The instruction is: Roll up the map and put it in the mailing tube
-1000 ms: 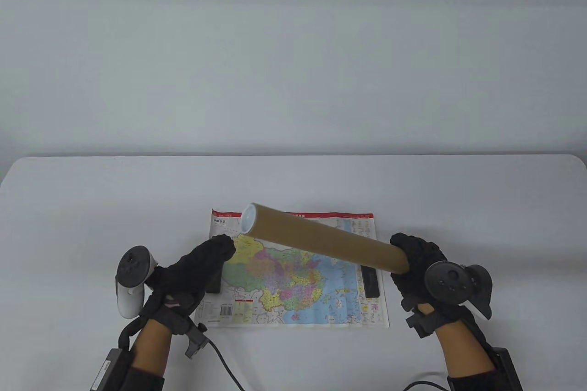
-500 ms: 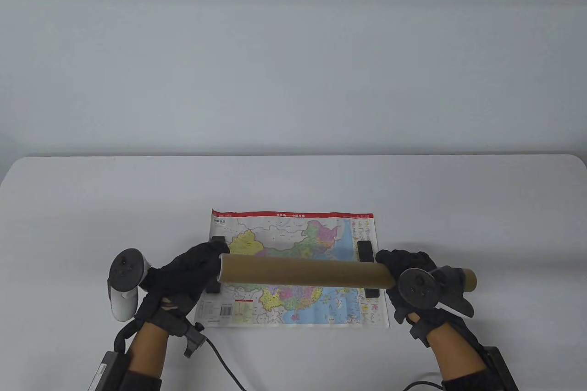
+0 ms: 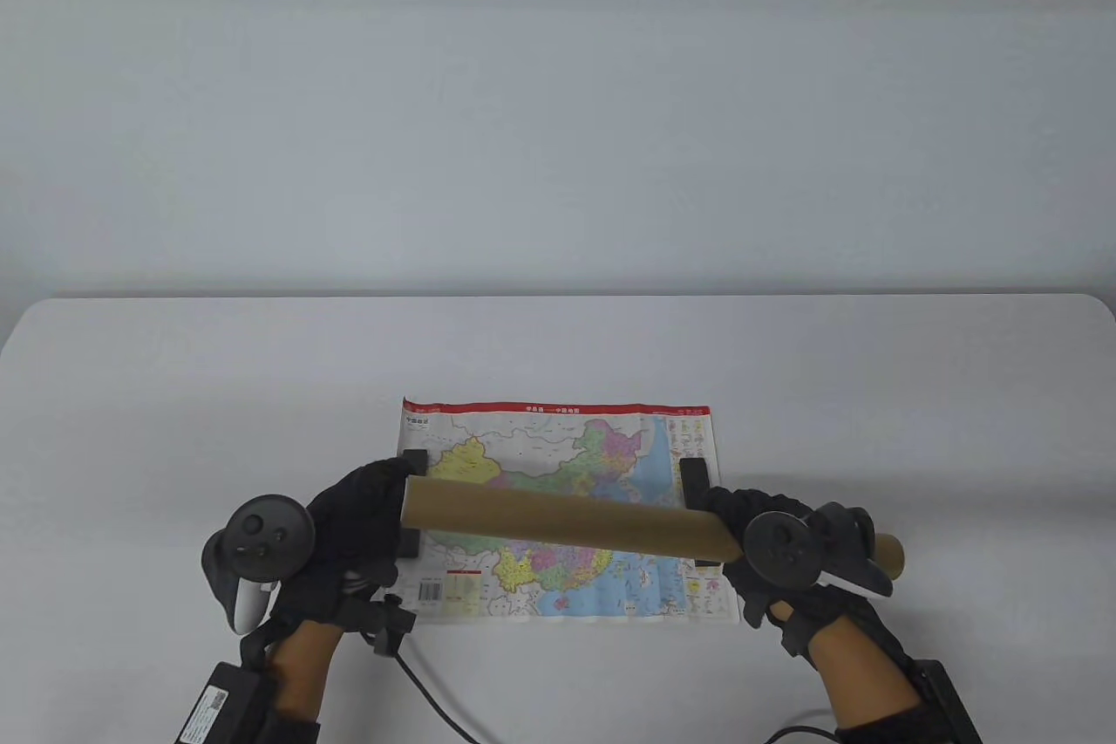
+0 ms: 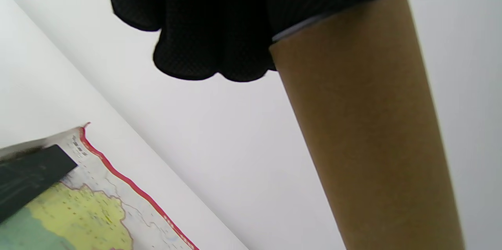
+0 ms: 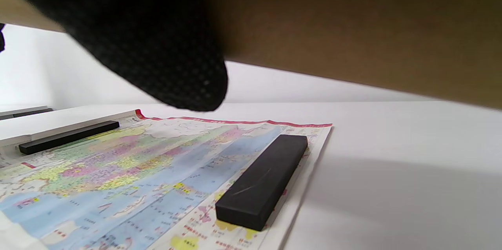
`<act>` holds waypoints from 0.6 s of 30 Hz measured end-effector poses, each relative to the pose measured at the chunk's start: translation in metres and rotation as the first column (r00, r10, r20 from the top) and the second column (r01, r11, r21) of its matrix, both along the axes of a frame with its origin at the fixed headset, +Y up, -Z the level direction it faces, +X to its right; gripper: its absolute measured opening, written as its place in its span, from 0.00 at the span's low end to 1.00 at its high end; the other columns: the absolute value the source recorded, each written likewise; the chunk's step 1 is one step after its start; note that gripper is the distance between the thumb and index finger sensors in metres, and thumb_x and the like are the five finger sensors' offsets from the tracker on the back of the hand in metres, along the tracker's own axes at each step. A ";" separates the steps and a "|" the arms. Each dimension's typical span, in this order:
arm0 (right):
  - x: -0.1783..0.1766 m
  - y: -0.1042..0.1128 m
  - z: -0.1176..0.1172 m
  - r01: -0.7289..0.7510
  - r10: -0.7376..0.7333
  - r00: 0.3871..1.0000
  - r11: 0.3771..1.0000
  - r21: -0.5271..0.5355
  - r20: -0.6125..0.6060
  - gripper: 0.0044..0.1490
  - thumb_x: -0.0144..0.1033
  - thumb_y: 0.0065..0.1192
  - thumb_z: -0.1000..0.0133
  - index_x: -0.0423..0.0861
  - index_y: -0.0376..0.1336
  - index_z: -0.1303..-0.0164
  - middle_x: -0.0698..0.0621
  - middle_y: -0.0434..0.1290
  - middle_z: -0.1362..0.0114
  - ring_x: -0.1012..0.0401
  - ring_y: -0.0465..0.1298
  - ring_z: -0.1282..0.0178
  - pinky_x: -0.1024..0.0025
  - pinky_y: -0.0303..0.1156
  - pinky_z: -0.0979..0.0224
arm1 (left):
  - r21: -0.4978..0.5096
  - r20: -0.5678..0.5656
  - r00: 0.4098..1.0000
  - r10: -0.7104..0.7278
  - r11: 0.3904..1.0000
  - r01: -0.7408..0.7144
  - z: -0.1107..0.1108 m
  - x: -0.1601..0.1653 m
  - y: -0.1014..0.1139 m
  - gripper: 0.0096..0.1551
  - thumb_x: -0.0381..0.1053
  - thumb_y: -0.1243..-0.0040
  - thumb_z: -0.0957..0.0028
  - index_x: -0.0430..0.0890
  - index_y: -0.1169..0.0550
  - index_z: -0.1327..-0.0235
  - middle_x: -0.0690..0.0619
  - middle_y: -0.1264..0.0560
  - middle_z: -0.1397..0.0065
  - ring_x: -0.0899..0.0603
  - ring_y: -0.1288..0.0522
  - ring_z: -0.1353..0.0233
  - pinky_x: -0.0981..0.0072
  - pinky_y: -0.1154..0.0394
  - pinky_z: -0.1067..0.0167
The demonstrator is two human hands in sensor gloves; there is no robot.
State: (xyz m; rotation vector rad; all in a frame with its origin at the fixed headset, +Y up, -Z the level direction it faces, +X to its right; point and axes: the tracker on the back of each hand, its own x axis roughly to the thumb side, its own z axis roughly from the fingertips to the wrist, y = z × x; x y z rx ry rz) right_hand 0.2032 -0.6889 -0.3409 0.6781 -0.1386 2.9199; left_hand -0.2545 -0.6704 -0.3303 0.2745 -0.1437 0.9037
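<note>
The left hand [image 3: 353, 530] cups the left end of a plain brown cardboard tube [image 3: 558, 522], fingers closed over its cap. The tube hangs level above the flat, colourful map [image 3: 558, 508], whose side edges lie under two black bars [image 5: 262, 181]. The right hand [image 3: 767, 548] grips the tube near its right end.

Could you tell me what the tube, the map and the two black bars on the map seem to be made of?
Tube: likely cardboard, with a matte brown, faintly fibrous surface.
Map: printed paper, thin and flat, with a slight sheen; possibly coated.
Black bars: unclear; matte, solid blocks with crisp edges, perhaps stone, metal or plastic, seemingly serving as weights.
</note>
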 end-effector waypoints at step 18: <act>0.018 0.012 0.002 0.048 -0.054 0.994 0.997 0.067 0.097 0.52 0.37 0.87 0.54 0.39 0.60 0.24 0.41 0.72 0.33 0.41 0.79 0.40 0.38 0.70 0.37 | -0.377 -0.410 0.834 -0.370 0.901 0.214 -0.045 -0.104 -0.008 0.19 0.58 0.33 0.50 0.58 0.17 0.46 0.52 0.18 0.40 0.42 0.19 0.36 0.47 0.32 0.26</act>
